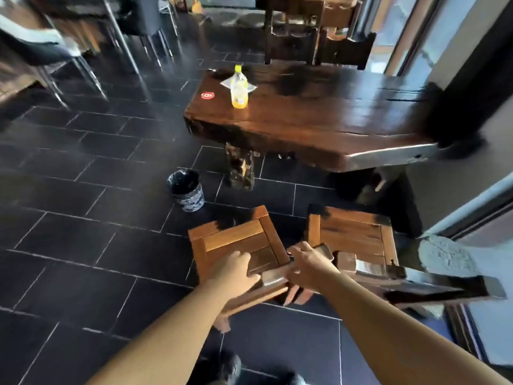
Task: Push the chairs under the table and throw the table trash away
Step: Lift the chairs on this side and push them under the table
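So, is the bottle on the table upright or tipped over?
Upright: the bottle stands on its base on the table, with its yellow cap at the top.

The floor of dark rectangular tiles [69, 245] has pale grout lines laid in staggered courses. Metal-legged chairs with dark seats [50, 51] stand at upper left, blurred. A grey wall [444, 184] runs along the right, behind a black vertical pillar [477, 65]. Daylight enters through framed glazing [402, 23] at upper right.
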